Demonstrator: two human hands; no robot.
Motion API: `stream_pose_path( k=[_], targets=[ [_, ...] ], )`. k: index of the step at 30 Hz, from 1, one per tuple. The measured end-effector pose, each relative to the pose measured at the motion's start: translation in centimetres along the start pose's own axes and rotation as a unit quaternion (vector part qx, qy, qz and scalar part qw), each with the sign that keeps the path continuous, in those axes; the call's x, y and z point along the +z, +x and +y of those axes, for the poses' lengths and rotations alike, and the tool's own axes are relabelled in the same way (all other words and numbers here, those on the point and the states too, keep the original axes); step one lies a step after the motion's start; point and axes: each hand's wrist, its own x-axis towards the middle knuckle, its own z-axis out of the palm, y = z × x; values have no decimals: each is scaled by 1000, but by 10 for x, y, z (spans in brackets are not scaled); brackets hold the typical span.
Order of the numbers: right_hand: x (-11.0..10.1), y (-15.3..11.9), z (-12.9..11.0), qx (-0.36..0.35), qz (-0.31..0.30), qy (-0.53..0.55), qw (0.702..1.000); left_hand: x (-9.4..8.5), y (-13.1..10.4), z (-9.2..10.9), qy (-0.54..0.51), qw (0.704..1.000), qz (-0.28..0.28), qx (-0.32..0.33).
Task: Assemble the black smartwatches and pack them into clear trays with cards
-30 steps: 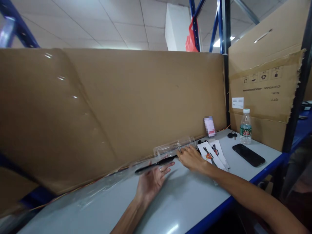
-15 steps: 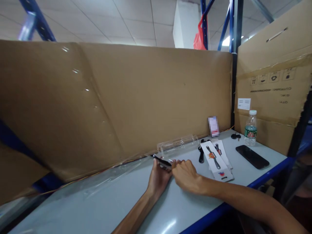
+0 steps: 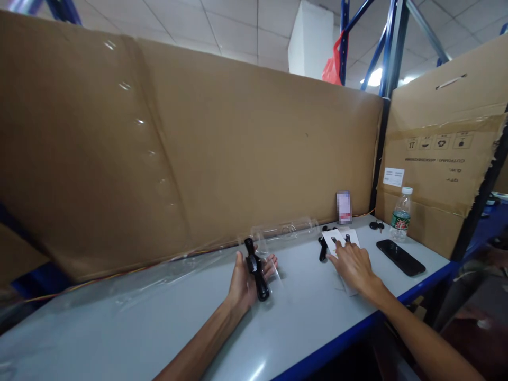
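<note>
A black handled item (image 3: 257,270) in a clear plastic sleeve (image 3: 274,275) rests across the palm of my left hand (image 3: 243,280), over the middle of the table. The fingers of that hand are partly behind the plastic. On the right, my right hand (image 3: 352,264) lies over the white printed cards (image 3: 332,241), fingers spread and touching them. Whether it grips a card cannot be seen. Just left of the cards are other black items (image 3: 323,247) on the table.
A clear plastic tray (image 3: 283,228) and plastic film (image 3: 166,275) lie along the cardboard wall (image 3: 254,153). To the right are a black phone (image 3: 400,257), keys (image 3: 377,226), a water bottle (image 3: 400,217) and an upright small screen (image 3: 344,207).
My right hand has left the item at my left hand and moved right onto the cards. My left hand has turned, and the black item now shows lengthwise in its plastic. The view has shifted slightly.
</note>
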Motion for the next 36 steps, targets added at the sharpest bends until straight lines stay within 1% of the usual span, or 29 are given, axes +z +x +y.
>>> stream_pose_path(
  k=[2,5,9,12,14,15,18,20,21,23,24,27,31,34,36],
  targets=[
    [17,3,11,12,-17,-9,1000,2,-1,0,4,1000,4,3],
    [33,6,16,13,-26,-4,1000,2,-3,1,10,1000,1,2],
    [39,12,20,17,-35,-4,999,4,-6,3,-12,1000,6,-3],
    [33,11,26,23,-19,-15,999,7,-8,5,-22,1000,22,3],
    [23,-1,29,25,6,-19,999,9,-9,6,-26,999,34,7],
    [16,-12,30,20,21,-15,999,10,-9,6,-28,999,39,9],
    [2,-60,28,-33,43,46,997,11,-9,6,-30,998,48,14],
    [1,-97,26,-105,20,106,989,11,-8,6,-31,998,52,17],
    [3,-113,24,-141,-2,128,982,11,-8,6,-32,998,52,18],
    [10,-137,19,-197,-50,156,967,10,-7,5,-35,998,51,20],
    [14,-143,17,-213,-72,164,961,9,-7,5,-36,998,49,22],
    [20,-147,9,-227,-107,170,953,8,-7,5,-38,998,41,28],
    [13,-139,2,-230,-123,178,949,8,-7,5,-49,998,33,31],
    [7,-137,-1,-218,-123,170,953,9,-9,5,-39,998,24,34],
    [8,-137,-2,-204,-121,150,960,9,-9,5,-36,998,24,36]
  ],
)
